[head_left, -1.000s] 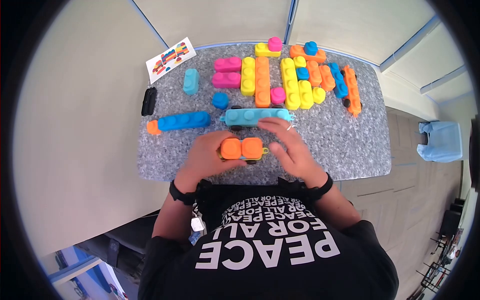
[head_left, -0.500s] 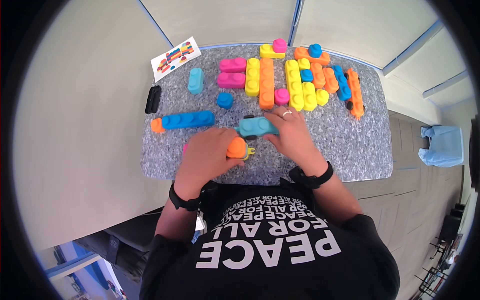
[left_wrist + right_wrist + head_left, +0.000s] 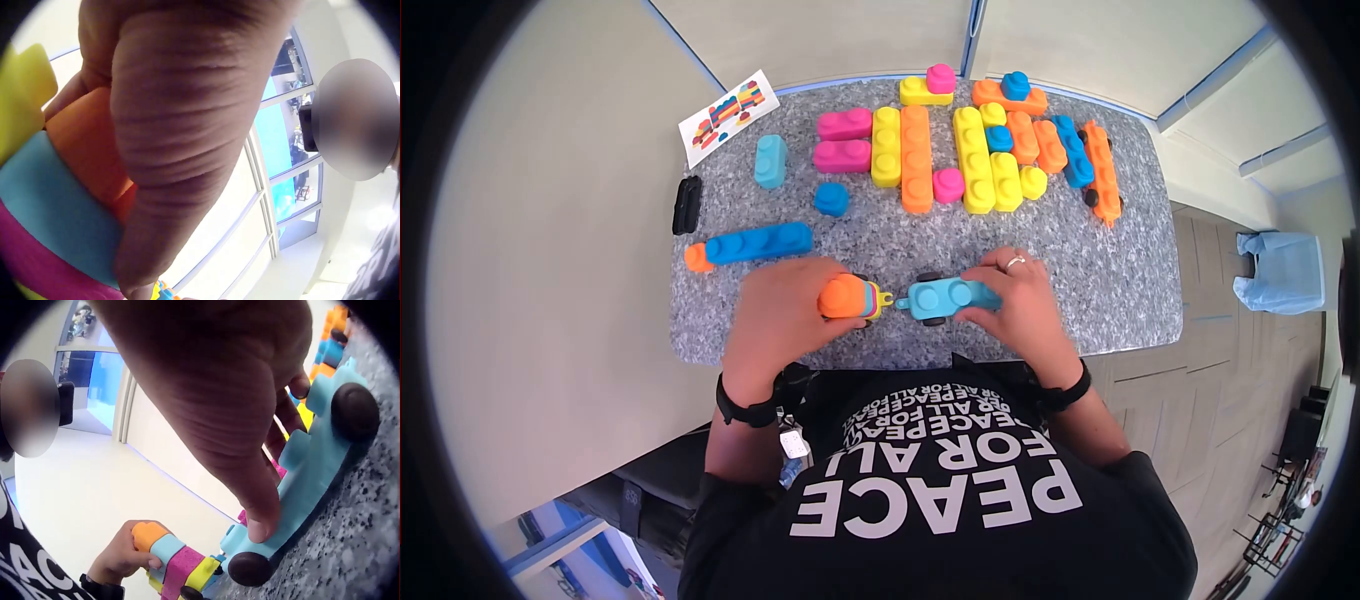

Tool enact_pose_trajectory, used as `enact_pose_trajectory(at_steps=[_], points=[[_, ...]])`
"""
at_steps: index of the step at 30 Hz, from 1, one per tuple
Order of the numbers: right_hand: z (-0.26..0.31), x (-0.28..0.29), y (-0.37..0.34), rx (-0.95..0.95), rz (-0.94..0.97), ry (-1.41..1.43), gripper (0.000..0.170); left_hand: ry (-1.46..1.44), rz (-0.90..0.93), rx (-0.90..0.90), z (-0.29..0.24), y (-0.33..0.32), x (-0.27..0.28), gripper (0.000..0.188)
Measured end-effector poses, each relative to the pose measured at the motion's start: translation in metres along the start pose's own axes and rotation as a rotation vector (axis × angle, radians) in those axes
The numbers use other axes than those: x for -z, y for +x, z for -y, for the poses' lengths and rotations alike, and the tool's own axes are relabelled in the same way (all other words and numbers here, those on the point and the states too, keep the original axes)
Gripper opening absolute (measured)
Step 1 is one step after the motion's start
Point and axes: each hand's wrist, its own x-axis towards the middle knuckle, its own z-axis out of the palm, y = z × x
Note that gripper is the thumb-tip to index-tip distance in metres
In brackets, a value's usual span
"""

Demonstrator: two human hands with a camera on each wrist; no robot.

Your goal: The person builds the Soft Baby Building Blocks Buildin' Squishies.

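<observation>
My left hand [image 3: 775, 310] grips a block-built wagon [image 3: 845, 297] near the table's front edge. Orange blocks [image 3: 87, 147] top it, over light blue, pink and yellow layers, and the palm covers much of it. A yellow hitch loop [image 3: 886, 299] points right from its base. Just right of that, my right hand [image 3: 1028, 310] pinches a light blue wheeled base [image 3: 315, 465] between thumb and fingers, hiding its right end in the head view. The base's black wheels [image 3: 250, 569] are at the grey table surface. Its left hitch tab [image 3: 902, 304] faces the yellow loop, close to it.
Loose pink, yellow, orange [image 3: 917, 160] and blue blocks lie across the back of the speckled table [image 3: 1100, 300]. An orange wheeled base [image 3: 1103, 175] is far right. Left are a long blue block [image 3: 758, 243], a black object [image 3: 687, 205] and a picture card [image 3: 728, 116].
The right hand has taken hold of the light blue wheeled base and brought it nearer, in line with the wagon. The left hand has shifted left with the wagon.
</observation>
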Motion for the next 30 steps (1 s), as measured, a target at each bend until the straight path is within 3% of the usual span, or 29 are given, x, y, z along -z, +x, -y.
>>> enact_pose_trajectory(at_steps=[6,9,12,15,21,24,30], points=[[0.014,-0.016,0.008,0.041,0.008,0.008,0.053,0.080,0.032,0.005,-0.004,0.004,-0.005,0.055],[0.018,-0.016,0.010,0.028,0.035,-0.030,0.053,-0.044,-0.044,0.009,0.004,-0.002,0.001,0.055],[0.019,-0.016,0.011,0.016,0.033,-0.010,0.053,-0.069,0.013,0.007,0.003,-0.004,0.013,0.055],[0.019,-0.020,0.012,0.033,0.020,0.004,0.053,0.117,0.077,-0.008,0.003,-0.007,0.004,0.053],[0.022,-0.020,0.015,0.010,0.046,0.018,0.052,0.150,0.059,0.022,0.005,-0.003,-0.005,0.052],[0.020,-0.025,0.017,0.084,0.004,-0.015,0.054,0.109,-0.021,0.064,0.009,-0.004,-0.006,0.052],[0.021,-0.037,0.022,0.125,0.017,-0.027,0.059,0.106,0.012,0.217,0.005,0.000,0.006,0.056]])
